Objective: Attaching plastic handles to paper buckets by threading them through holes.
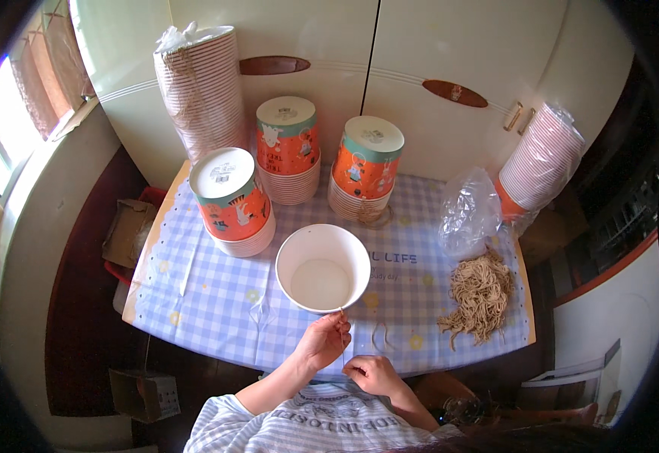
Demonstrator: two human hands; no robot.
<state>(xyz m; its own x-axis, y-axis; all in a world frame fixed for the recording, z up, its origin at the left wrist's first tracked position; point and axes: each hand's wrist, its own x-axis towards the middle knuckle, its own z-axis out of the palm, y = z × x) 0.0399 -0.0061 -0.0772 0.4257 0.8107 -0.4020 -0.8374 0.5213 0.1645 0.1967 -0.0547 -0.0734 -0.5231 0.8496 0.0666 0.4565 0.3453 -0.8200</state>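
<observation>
Bucket: our white paper bucket (322, 283) stands mouth up near the front edge, its round rim pale and its inside plain and smooth.
String: a thin tan string (344, 351) hangs from the near rim.
Left hand: we see the left hand (325, 341) pinching the string right at the rim.
Right hand: the right hand (372, 375) is narrow, fingers curled by the string's lower end; we cannot tell whether it grips.
Tablecloth: blue-and-white checks with small yellow flowers make up our tablecloth (216, 302).
Stacks: behind the bucket we have three upturned orange stacks (235, 215) with teal bands and white bases.
Right side: a tangled tan string pile (480, 294) lies in front of a clear plastic bag (469, 211).
Room: we face cream cabinet doors (458, 45) with brown oval plates (275, 66); a bright window (4, 113) stands left.
</observation>
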